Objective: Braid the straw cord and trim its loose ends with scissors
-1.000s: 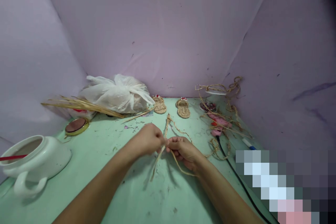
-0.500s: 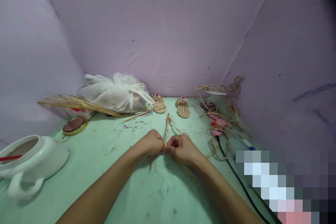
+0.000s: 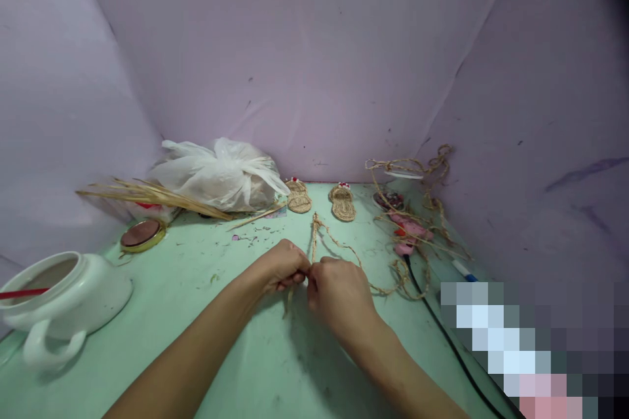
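Note:
A twisted tan fibre cord (image 3: 314, 239) runs from a point on the green table towards me, down to my hands. My left hand (image 3: 287, 265) is closed in a pinch on its near end, with loose fibres hanging below. Touching close beside it, my right hand (image 3: 341, 293) is turned knuckles up and curled at the same spot; its fingertips are mostly hidden. A second length of cord (image 3: 348, 247) loops off to the right from the same far point. Beyond stand two small woven slippers, the left one (image 3: 299, 200) and the right one (image 3: 344, 206), with red and white beads.
A white pot (image 3: 93, 291) with a red stick is at the left, near a round tin (image 3: 142, 236). Behind lie dry straw strips (image 3: 162, 200) and a white plastic bag (image 3: 221, 173). Tangled cord, a pink tool (image 3: 405, 249) and its black cable (image 3: 442, 327) occupy the right.
My right hand has rolled over, now knuckles up, and sits slightly lower. My left hand has barely moved. The loose fibres below it have shifted a little right.

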`<action>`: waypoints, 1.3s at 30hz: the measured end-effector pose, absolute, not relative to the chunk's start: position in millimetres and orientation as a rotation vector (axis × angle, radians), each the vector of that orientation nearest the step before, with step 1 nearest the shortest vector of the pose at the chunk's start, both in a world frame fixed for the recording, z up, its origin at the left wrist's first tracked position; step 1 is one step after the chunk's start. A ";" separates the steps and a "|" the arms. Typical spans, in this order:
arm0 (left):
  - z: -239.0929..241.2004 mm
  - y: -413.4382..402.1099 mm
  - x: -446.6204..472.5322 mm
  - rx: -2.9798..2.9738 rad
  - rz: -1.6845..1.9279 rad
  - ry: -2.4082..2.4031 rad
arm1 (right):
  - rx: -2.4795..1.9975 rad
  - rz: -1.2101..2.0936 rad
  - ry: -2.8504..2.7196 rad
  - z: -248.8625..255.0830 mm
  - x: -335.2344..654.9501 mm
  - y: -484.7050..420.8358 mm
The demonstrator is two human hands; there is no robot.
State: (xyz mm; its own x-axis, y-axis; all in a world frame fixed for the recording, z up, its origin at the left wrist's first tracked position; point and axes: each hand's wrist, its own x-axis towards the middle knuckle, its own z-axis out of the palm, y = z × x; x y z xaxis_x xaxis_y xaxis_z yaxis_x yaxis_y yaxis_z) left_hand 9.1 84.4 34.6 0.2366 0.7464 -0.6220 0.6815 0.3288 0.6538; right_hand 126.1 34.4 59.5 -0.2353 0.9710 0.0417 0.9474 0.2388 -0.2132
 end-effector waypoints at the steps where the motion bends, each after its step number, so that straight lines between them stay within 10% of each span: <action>1: 34.4 85.7 6.8 1.390 0.082 1.449 | -1.810 0.235 -2.337 60.5 128.3 35.1; 14: 39.8 89.0 -5.0 1.551 0.133 1.215 | -1.566 1.447 -1.528 34.8 143.4 64.3; 39: 82.8 65.0 2.5 1.696 0.271 1.586 | -1.381 1.734 -1.170 23.9 141.8 62.5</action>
State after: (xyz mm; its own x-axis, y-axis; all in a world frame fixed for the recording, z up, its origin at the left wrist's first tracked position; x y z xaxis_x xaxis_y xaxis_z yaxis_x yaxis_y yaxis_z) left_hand 2.5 65.0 82.8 0.1979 0.9171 -0.3461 0.7500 0.0856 0.6558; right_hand 141.8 62.5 23.9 -0.2575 0.8745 -0.4109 0.0538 -0.4116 -0.9098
